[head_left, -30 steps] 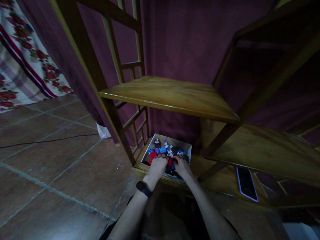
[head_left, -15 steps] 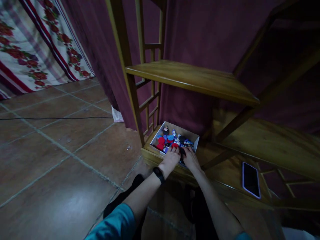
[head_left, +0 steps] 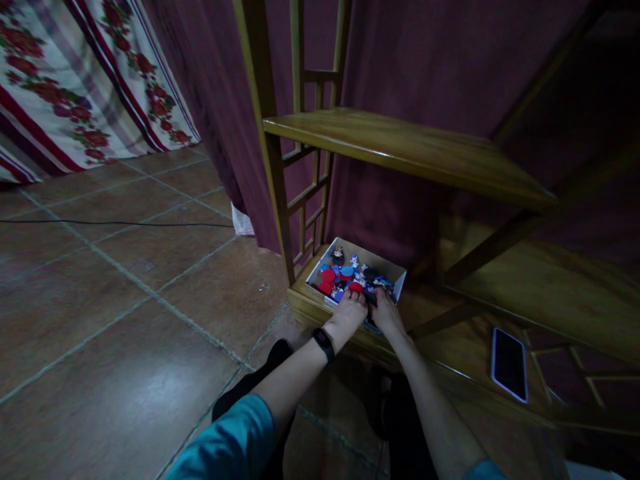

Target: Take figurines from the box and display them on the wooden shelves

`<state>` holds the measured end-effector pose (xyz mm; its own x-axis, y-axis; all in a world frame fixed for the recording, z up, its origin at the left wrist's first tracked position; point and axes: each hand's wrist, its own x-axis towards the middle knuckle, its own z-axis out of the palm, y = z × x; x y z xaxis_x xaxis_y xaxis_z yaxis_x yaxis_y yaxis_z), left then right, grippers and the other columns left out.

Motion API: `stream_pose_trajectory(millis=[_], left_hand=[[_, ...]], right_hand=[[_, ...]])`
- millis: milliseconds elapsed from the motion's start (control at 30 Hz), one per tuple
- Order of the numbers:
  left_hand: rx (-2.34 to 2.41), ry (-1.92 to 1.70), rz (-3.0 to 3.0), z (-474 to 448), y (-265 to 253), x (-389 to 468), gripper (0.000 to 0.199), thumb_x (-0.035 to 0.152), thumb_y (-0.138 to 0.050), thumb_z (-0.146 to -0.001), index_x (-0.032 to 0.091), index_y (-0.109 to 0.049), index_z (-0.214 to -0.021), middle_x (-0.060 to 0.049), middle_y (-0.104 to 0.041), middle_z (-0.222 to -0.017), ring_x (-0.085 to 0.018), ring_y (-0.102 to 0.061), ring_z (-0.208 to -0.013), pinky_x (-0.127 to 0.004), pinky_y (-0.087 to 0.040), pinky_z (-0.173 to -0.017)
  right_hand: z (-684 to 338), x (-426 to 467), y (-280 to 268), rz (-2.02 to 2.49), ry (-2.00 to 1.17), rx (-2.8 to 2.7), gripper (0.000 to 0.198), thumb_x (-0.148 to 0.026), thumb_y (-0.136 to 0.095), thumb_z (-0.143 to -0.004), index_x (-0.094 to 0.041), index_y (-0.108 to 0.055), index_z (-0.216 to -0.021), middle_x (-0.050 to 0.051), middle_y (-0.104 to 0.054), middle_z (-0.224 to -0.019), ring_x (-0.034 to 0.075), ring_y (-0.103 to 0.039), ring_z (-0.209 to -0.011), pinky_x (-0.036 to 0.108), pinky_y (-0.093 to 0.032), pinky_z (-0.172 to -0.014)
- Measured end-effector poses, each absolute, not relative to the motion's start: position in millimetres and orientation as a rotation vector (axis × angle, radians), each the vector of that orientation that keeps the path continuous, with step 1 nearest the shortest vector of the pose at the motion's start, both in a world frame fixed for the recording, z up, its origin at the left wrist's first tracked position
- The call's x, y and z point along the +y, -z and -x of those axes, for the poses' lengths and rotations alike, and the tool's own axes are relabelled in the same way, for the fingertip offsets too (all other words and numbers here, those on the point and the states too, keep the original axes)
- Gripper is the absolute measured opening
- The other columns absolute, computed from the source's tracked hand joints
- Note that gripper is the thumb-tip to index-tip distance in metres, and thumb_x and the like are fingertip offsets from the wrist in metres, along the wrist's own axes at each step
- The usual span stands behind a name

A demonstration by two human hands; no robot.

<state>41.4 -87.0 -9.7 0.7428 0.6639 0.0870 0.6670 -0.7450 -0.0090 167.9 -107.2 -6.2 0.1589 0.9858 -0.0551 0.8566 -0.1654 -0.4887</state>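
A shallow white box (head_left: 371,253) sits on the lower shelf, filled with small figurines and flat discs in red, blue and black. One dark-based figurine (head_left: 339,255) stands in its far left corner, and a red disc (head_left: 328,276) lies nearer the left side. Over the near edge of the box, my left hand (head_left: 351,309) has its fingers curled, next to another red disc (head_left: 355,287); what they grip is hidden. My right hand (head_left: 385,313) is close beside it, fingers pinched on a small dark piece (head_left: 371,298) between the two hands.
The box is inside a wooden shelf unit, below a higher shelf board (head_left: 400,143) and beside a lattice side panel (head_left: 306,200). A phone (head_left: 509,365) lies on the lower shelf at right. A black cable (head_left: 120,223) crosses the tiled floor at left.
The view has shifted a little, so the shelf and box appear slightly further right. Both hands stay together at the box's near edge, with the dark piece now more visible between them.
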Motion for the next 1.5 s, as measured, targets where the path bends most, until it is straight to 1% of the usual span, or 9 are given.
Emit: stream_pose_trajectory(millis=[200,400,500,700,800,900,1100,1433,1500], left_hand=[[-1.219,0.112,2.965,-32,-7,-83,0.024,0.01,-0.045,-0.084,0.011,-0.066,-0.093,-0.016,-0.063,-0.1,-0.025,-0.056,-0.096,-0.041,-0.037,-0.087],[-1.81,0.377,2.988,-9,-29,-62,0.028,0.017,-0.046,-0.084,0.018,-0.061,-0.107,-0.013,-0.066,-0.096,-0.022,-0.06,-0.09,-0.034,-0.043,-0.079],[-2.123,0.863,3.037,-10,-26,-52,0.026,0.017,-0.051,-0.081,0.016,-0.063,-0.104,-0.01,-0.067,-0.092,-0.021,-0.061,-0.089,-0.031,-0.045,-0.078],[-2.883,2.041,2.939,-22,-20,-48,0.025,0.015,-0.063,-0.071,0.011,-0.062,-0.095,-0.001,-0.061,-0.066,-0.011,-0.058,-0.055,-0.024,-0.049,-0.055],[-2.95,2.427,2.47,-11,-25,-38,0.018,0.012,-0.065,-0.067,0.011,-0.062,-0.084,0.001,-0.057,-0.059,-0.008,-0.053,-0.046,-0.02,-0.045,-0.048],[-2.899,2.681,1.955,10,-32,-24,0.019,0.011,-0.063,-0.066,0.012,-0.06,-0.085,0.001,-0.057,-0.06,-0.008,-0.054,-0.048,-0.019,-0.044,-0.047],[-2.873,2.635,1.886,34,-34,-15,0.023,0.014,-0.064,-0.062,0.012,-0.062,-0.085,-0.002,-0.061,-0.066,-0.009,-0.055,-0.051,-0.02,-0.043,-0.048],[-2.889,2.329,2.272,28,-33,-19,0.031,0.015,-0.063,-0.06,0.012,-0.066,-0.091,-0.002,-0.063,-0.064,-0.01,-0.052,-0.051,-0.019,-0.036,-0.046],[-2.861,2.218,2.397,28,-35,-20,0.029,0.015,-0.063,-0.06,0.012,-0.067,-0.088,-0.002,-0.064,-0.063,-0.01,-0.051,-0.051,-0.02,-0.037,-0.047]], right_hand=[[-171,-99,15,1.939,-0.587,-1.663,0.04,-0.01,-0.05,-0.076,-0.022,-0.05,-0.114,0.008,-0.061,-0.108,0.02,-0.058,-0.099,0.031,-0.043,-0.083],[-184,-91,22,1.72,-0.808,-1.226,0.031,-0.021,-0.049,-0.074,-0.022,-0.058,-0.104,0.002,-0.061,-0.089,0.016,-0.059,-0.079,0.029,-0.049,-0.069],[-181,-89,17,1.55,-0.949,-1.021,0.031,-0.027,-0.054,-0.069,-0.021,-0.059,-0.099,0.001,-0.06,-0.083,0.015,-0.058,-0.073,0.026,-0.049,-0.06],[-164,-91,-3,1.301,-1.191,-0.943,0.035,-0.037,-0.064,-0.065,-0.02,-0.062,-0.096,0.002,-0.064,-0.085,0.014,-0.06,-0.069,0.03,-0.051,-0.063],[-170,-87,-2,1.329,-1.11,-0.886,0.036,-0.042,-0.06,-0.07,-0.019,-0.062,-0.097,0.004,-0.065,-0.085,0.014,-0.06,-0.068,0.031,-0.052,-0.065],[-186,-83,7,1.511,-0.885,-0.96,0.029,-0.04,-0.056,-0.073,-0.02,-0.063,-0.093,0.004,-0.067,-0.087,0.016,-0.06,-0.072,0.031,-0.051,-0.066],[-196,-81,21,1.746,-0.631,-1.406,0.021,-0.027,-0.048,-0.08,-0.023,-0.066,-0.09,0.002,-0.068,-0.092,0.018,-0.061,-0.088,0.033,-0.046,-0.084],[-178,-85,15,1.907,-0.926,-1.841,0.023,-0.013,-0.05,-0.074,-0.024,-0.07,-0.073,-0.001,-0.07,-0.085,0.015,-0.063,-0.083,0.025,-0.045,-0.077],[-176,-85,15,1.918,-0.977,-1.797,0.025,-0.012,-0.05,-0.073,-0.024,-0.071,-0.078,0.0,-0.071,-0.085,0.015,-0.063,-0.084,0.025,-0.045,-0.078]])
